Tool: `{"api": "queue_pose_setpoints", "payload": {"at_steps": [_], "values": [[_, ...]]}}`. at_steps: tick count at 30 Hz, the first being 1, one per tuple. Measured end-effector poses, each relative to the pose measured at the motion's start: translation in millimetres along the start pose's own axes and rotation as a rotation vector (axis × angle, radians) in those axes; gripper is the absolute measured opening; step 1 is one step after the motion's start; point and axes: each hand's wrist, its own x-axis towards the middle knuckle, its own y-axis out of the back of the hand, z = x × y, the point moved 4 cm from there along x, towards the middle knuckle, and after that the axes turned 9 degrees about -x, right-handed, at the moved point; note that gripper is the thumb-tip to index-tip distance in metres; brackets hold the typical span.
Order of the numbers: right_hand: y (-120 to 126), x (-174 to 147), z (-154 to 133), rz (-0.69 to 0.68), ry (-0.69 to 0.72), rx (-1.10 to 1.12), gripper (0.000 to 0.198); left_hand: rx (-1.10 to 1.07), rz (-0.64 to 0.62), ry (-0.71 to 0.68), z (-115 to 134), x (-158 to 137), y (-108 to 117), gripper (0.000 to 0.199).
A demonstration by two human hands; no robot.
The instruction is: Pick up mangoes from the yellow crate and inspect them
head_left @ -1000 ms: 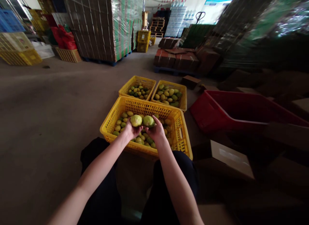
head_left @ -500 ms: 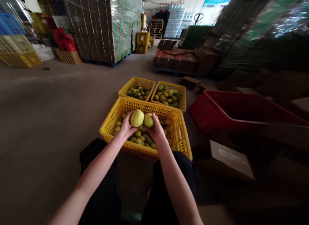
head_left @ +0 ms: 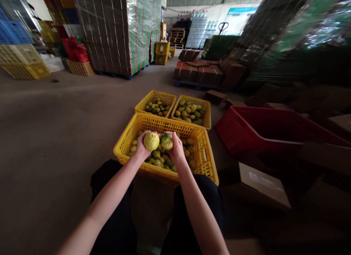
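Observation:
My left hand (head_left: 143, 145) is closed around a pale yellow lemon (head_left: 151, 141), its round stem end facing me. Beside it, my right hand (head_left: 177, 148) grips a lemon with dark green patches (head_left: 167, 141). The two fruits are held close together above a large yellow plastic crate (head_left: 207, 152) with slatted walls. Many yellow and green lemons (head_left: 157, 162) lie in that crate, partly covered by my hands and wrists. The undersides of both held fruits are hidden by my palms and fingers.
Two smaller yellow crates (head_left: 136, 108) with similar fruit stand just beyond the large one. A red bin (head_left: 227, 134) and an open cardboard box (head_left: 263, 182) are at the right. Wrapped pallet stacks (head_left: 104, 32) and piled crates (head_left: 23, 70) stand farther off.
Both lemons have been turned in my hands: the left one now shows its stem end, the right one its green patches. They sit slightly lower and to the left in view.

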Motion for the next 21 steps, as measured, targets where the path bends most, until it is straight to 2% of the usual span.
{"api": "queue_pose_setpoints", "payload": {"at_steps": [6, 8, 11, 13, 17, 19, 21], "values": [[10.0, 4.6, 10.8, 0.191, -0.052, -0.033, 0.033, -0.039, 0.024, 0.065, -10.3, 3.7, 12.0, 0.031], [12.5, 5.0, 16.3, 0.254, 0.014, -0.105, 0.034, -0.045, 0.042, 0.076, -16.2, 6.0, 15.3, 0.033], [9.7, 2.8, 22.6, 0.274, 0.197, -0.312, 0.048, -0.036, 0.033, 0.084, -23.9, 10.9, 18.9, 0.03], [3.4, 0.2, 25.5, 0.189, 0.316, -0.479, 0.061, -0.012, 0.012, 0.059, -25.2, 13.6, 21.6, 0.027], [-9.9, -7.4, 25.5, -0.129, 0.514, -0.757, 0.089, 0.04, -0.032, -0.065, -16.8, 12.7, 25.6, 0.011], [-12.9, -11.9, 22.7, -0.233, 0.587, -0.846, 0.089, 0.067, -0.099, -0.057, -13.6, 10.7, 23.1, 0.011], [-14.5, -15.7, 18.4, -0.271, 0.646, -0.887, 0.08, 0.103, -0.159, -0.008, -12.6, 10.2, 19.4, 0.016]]}}
